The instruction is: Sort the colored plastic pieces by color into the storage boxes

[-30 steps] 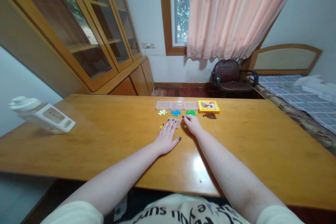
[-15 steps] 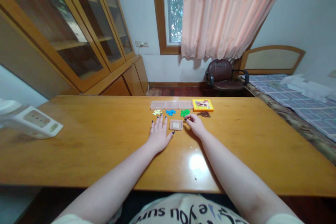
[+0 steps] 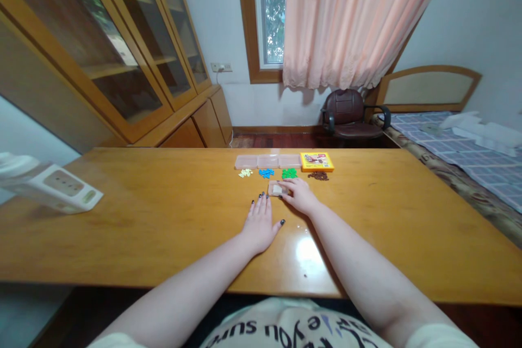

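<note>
My right hand (image 3: pixel 300 196) has its thumb and fingers around the right side of a small clear plastic box (image 3: pixel 272 189), covering part of it. A pale piece (image 3: pixel 278 189) shows inside the box. My left hand (image 3: pixel 260 227) lies flat on the table, fingers stretched out, just in front of the box and holding nothing. Beyond the hands lie small piles of pieces: cream (image 3: pixel 245 173), blue (image 3: pixel 266 173), green (image 3: pixel 289 173) and brown (image 3: pixel 318 175).
Three clear plastic boxes (image 3: pixel 268 161) stand in a row behind the piles, beside a yellow box (image 3: pixel 317 161). A white plastic container (image 3: pixel 65 185) is at the table's left. Past the wooden table (image 3: pixel 163 217) are a brown chair (image 3: pixel 348 114) and a bed (image 3: pixel 460 130).
My right hand has moved left onto the small clear box, which has shifted slightly right and away. My left hand has drawn back towards me and a little to the right.
</note>
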The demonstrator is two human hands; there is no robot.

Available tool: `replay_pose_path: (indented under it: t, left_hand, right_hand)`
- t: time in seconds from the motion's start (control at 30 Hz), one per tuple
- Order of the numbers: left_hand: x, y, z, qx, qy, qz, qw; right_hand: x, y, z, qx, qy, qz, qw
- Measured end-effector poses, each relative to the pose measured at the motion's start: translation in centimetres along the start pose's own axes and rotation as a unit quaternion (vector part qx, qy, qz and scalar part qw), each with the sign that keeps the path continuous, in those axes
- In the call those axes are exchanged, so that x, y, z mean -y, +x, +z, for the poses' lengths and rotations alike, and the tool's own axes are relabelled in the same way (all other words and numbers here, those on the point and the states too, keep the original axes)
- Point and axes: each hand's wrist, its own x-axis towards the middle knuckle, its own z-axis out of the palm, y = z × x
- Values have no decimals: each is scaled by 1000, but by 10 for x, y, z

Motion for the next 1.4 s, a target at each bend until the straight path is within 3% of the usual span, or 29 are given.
replay_pose_path:
  t: [0.2, 0.37, 0.5, 0.63, 0.73, 0.83, 0.97, 1.1, 1.17, 1.4]
  left_hand:
    - [-39, 7, 7, 15, -21, -14, 1000]
    - [-47, 7, 5, 9, -59, 20, 998]
    - [-25, 19, -23, -61, -106, 70, 990]
    - [23, 51, -46, -95, -181, 111, 973]
    - [53, 66, -44, -147, -272, 169, 936]
    - [63, 67, -32, -153, -340, 135, 918]
    - [55, 65, -21, -94, -462, 115, 875]
    - [46, 68, -18, -22, -620, 127, 774]
    - [44, 69, -18, -16, -659, 109, 744]
    - [38, 65, -19, -32, -726, 65, 684]
  right_hand:
    - [-2, -1, -5, -18, 21, -23, 999]
    - [-5, -2, -13, -1, 40, -24, 999]
    - [-6, -2, -13, 13, 28, -24, 999]
    - [-7, -2, -10, -3, 15, -18, 1000]
    - [-8, -2, -8, -18, 20, -3, 1000]
    - [-7, -2, -8, -27, 40, -12, 999]
    - [-3, -3, -9, -67, 95, -32, 993]
    - [3, -5, -9, -84, 153, -43, 984]
    - [5, -7, -10, -86, 158, -46, 983]
    - [14, -9, -14, -56, 129, -93, 986]
